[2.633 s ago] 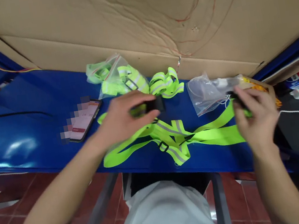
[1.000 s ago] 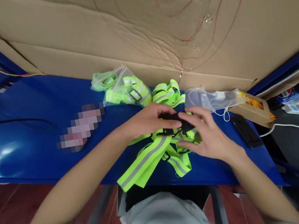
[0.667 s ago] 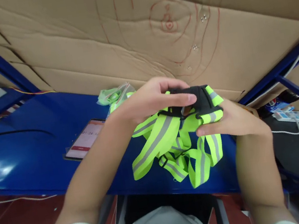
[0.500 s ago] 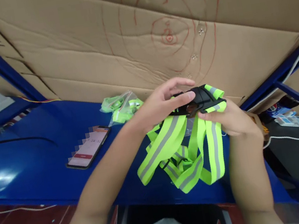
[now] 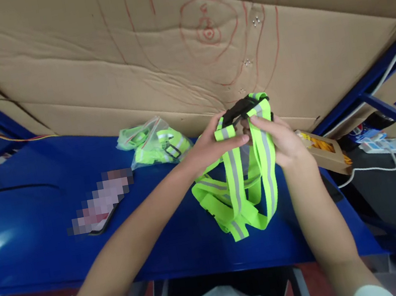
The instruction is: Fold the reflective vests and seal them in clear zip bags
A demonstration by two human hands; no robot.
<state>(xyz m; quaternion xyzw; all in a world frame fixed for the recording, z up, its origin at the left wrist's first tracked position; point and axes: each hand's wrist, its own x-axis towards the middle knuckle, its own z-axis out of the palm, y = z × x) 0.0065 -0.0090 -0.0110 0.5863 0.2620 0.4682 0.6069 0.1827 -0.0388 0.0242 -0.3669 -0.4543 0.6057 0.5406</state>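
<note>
A neon-yellow reflective harness [image 5: 234, 182] with grey stripes hangs in loops from both my hands, its lower straps at the blue table. Its black piece [image 5: 239, 109] is at the top, tilted away from me. My left hand [image 5: 216, 145] grips the strap on the left side, thumb across the front. On the other side, my right hand [image 5: 281, 137] holds a second strap, with the thumb on its face and the fingers behind, mostly hidden.
Clear bags of neon straps [image 5: 158, 142] lie left of my hands. A phone [image 5: 103, 205] rests on the blue table [image 5: 29, 193]. Cardboard [image 5: 93, 74] stands behind. Right are an open carton [image 5: 323, 151] and a white cable [image 5: 376, 168].
The black piece has turned from facing me to tilting away. My hands have shifted onto the straps at either side of it. The camera view has moved slightly.
</note>
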